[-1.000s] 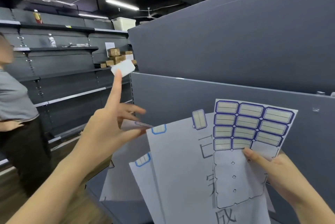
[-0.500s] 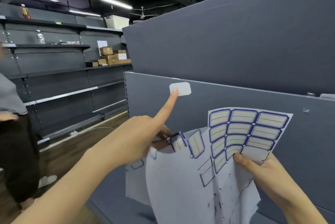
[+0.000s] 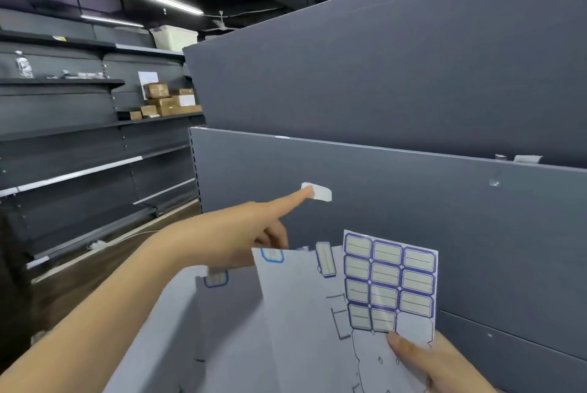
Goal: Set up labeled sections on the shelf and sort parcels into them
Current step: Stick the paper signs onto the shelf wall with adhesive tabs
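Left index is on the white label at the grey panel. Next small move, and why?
Probably slide the index fingertip of the left hand rightward across the white label, pressing it flat onto the grey shelf panel. The fingertip covers only the label's left end, and that end looks slightly lifted. The right hand grips the sticker sheet, so the left should finish it.

grey shelf panel (image 3: 413, 218) | white label (image 3: 323, 194) stuck on its face | far shelf (image 3: 79, 132) | cardboard parcels (image 3: 165, 103) on it

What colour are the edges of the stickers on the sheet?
Dark blue, on the sticker sheet, seen in the head view.
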A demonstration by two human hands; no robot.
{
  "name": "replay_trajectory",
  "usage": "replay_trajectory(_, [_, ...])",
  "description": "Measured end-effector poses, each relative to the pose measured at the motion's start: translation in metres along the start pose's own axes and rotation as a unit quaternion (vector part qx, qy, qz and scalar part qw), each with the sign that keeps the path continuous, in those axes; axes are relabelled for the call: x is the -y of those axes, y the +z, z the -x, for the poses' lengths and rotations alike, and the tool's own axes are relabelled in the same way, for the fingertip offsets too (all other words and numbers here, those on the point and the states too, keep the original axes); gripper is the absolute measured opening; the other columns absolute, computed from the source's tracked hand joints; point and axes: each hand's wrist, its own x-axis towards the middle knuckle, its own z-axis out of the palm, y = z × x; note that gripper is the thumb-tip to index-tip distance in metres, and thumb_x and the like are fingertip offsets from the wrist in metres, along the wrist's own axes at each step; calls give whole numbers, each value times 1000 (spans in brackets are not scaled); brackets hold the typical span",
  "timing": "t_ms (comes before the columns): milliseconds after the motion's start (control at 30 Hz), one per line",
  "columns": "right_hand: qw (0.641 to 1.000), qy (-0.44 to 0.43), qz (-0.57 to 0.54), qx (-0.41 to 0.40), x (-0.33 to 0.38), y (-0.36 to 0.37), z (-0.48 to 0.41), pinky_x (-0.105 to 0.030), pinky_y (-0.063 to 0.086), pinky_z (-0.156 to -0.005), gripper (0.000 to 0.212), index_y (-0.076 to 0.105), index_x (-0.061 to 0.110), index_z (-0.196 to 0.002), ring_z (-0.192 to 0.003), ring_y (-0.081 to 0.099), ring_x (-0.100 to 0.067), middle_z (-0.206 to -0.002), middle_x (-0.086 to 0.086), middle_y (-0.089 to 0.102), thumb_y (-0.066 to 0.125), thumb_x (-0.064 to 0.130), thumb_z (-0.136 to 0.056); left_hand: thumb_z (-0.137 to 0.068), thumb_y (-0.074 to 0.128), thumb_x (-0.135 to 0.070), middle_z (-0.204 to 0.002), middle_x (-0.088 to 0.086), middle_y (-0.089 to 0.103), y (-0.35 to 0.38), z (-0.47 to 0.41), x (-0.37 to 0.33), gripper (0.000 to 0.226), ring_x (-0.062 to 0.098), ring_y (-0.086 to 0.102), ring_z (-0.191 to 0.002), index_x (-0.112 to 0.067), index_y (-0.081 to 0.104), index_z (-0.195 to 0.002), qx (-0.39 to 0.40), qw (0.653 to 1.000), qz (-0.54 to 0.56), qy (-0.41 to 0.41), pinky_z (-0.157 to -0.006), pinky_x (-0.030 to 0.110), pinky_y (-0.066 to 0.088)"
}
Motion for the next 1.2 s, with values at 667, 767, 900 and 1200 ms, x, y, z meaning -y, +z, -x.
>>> replay_trajectory(667, [902, -198, 131, -360, -50, -240, -57, -55, 40, -101, 85, 17, 62, -138, -120, 54, -21, -139, 28, 44, 70, 60, -71, -88, 60, -5, -87, -14, 69, -45, 20, 13, 89, 13, 67, -77, -55, 8, -140, -87, 996, 25, -2, -79, 19, 53])
replay_trajectory(767, [849, -268, 306, -336, 66, -98, -3, -32, 29, -107, 98, -10, 69, -130, -123, 44, -23, -136, 30, 30, 59, 13, -88, -88, 61, -5, -85, -12, 70, -45, 19, 12, 89, 15, 66, -75, -54, 9, -141, -76, 997, 24, 3, -76, 17, 52])
replay_trajectory(900, [849, -343, 355, -189, 97, -62, -11, -24, 26, -105, 103, -11, 72, -127, -127, 23, 21, -130, 56, 13, 57, 5, -89, -87, 59, -1, -80, -7, 69, -48, 14, 10, 87, 13, 62, -69, -52, 16, -143, -59, 996, 61, 5, -74, 19, 50])
replay_trajectory(1200, [868, -385, 290, -117, 118, -31, -25, 4, 33, -81, 85, 37, 75, -114, -99, 49, 26, -108, 48, 53, 55, -4, -89, -84, 62, 2, -75, -1, 68, -50, 8, 1, 86, 11, 61, -69, -50, 23, -140, -59, 988, 137, 35, -71, 19, 51])
